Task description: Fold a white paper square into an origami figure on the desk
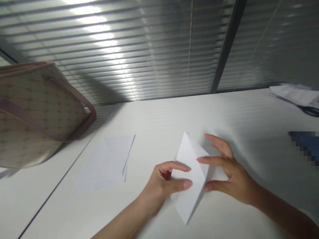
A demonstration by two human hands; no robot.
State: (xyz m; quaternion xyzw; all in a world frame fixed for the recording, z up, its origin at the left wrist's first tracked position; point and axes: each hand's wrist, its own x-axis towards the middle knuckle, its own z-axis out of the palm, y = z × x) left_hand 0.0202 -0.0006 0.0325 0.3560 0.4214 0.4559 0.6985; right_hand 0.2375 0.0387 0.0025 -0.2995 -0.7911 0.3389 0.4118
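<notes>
A white sheet of paper folded into a pointed diamond (190, 176) is held a little above the white table (224, 113), its lower tip pointing towards me. My left hand (161, 186) pinches its left side between thumb and fingers. My right hand (224, 169) spreads over its right side, with one fingertip and the thumb pressing on the paper. Another finger of that hand stays off the paper, above it. Part of the fold is hidden behind my fingers.
A thin stack of white paper (106, 162) lies left of my hands. A beige patterned bag (37, 113) with pinkish trim stands at the left. Papers (294, 94) and dark-handled scissors (310, 111) lie far right, near a blurred blue object (305, 146). Window blinds (112, 49) back the table.
</notes>
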